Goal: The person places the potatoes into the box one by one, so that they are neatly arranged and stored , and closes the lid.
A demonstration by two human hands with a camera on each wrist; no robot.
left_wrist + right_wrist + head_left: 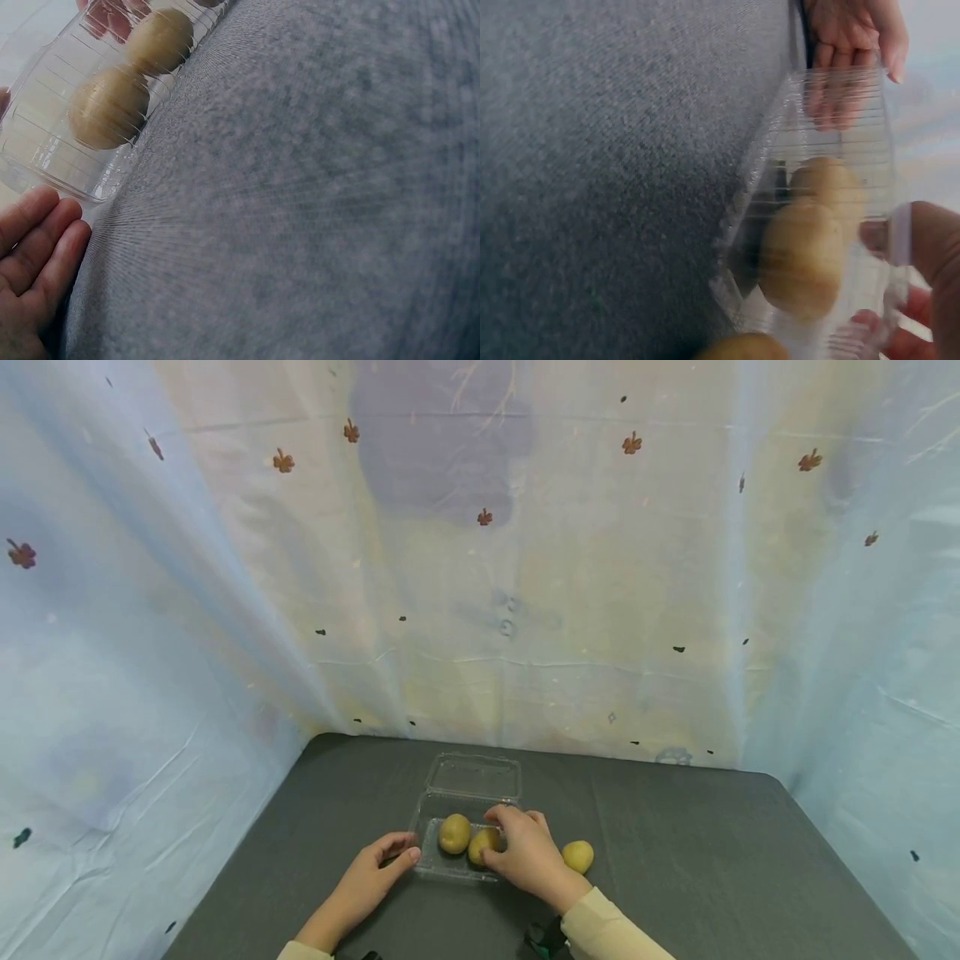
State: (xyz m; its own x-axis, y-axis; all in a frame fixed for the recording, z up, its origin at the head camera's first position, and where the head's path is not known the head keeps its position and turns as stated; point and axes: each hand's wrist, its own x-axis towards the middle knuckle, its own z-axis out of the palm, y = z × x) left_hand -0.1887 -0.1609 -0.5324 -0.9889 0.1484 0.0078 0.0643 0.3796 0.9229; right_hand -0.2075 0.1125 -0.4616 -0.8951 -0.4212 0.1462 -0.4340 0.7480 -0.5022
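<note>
on the dark grey, cloth-like table (697,860), the thin, ribbed clear plastic box (453,874) lies open, its lid (474,777) folded back; so light a shell likely needs a gentle brace, not a squeeze. the left hand (375,870) suits that, straight fingers at the box's left end, grasping nothing. the right hand (528,852) hangs over the side, fingers and thumb parted beside the second potato (482,842), seemingly unclasped; best to lift clear without snagging the rim. inside, the smooth, rounded first potato (454,833) sits beside the second; the third potato (578,857) rests on the table right of the box
</note>
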